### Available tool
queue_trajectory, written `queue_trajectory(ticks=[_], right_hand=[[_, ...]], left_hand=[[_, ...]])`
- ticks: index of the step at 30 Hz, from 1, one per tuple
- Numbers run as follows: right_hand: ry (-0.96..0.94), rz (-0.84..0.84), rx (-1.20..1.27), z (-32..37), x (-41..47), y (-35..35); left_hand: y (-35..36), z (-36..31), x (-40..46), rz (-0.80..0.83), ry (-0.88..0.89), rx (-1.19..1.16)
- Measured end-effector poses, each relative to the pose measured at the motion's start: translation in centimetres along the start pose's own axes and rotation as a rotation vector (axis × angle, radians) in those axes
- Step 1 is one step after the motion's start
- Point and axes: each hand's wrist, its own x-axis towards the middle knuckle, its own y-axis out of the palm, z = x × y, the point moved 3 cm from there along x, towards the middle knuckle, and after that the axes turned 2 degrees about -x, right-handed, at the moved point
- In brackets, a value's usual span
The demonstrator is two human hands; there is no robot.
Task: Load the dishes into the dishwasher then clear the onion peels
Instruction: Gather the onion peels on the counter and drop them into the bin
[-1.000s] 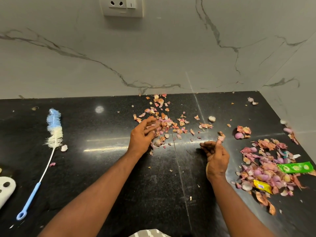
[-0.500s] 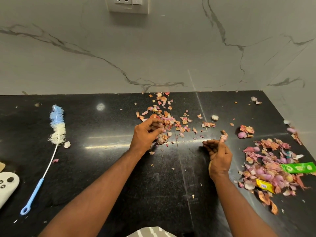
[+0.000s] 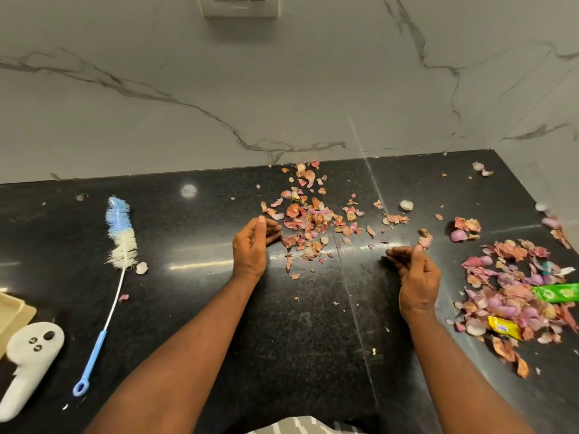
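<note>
Head view: peel clearing underway, dishes not in view.
L hand [image 3: 250,245]: fingers loosely curled, empty, beside centre peels [image 3: 310,222].
R hand [image 3: 416,277]: pinching a peel.
Left: big pile [image 3: 517,292] at 3 o'clock on counter [image 3: 188,308].

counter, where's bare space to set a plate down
Bare black counter lies between the bottle brush and the left hand, and nearer, between both forearms. Crowded: the centre peel scatter and the right peel pile with wrappers.

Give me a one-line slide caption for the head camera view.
Left hand and right hand work on a black counter beside scattered onion peels.
</note>
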Motion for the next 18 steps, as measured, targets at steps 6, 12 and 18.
queue_trajectory(ticks=[6, 12, 18], right_hand=[[-0.085, 0.037, -0.115, -0.2, -0.2, 0.1], [-0.256, 0.303, -0.572, 1.2, -2.7, 2.8], [-0.580, 1.107, -0.920, 2.0, -13.1, 13.9]], left_hand=[[-0.6, 0.1, 0.4, -0.011, -0.084, -0.079], [-1.1, 0.1, 0.7, -0.014, -0.140, -0.179], [-1.6, 0.1, 1.4, -0.078, -0.194, -0.310]])
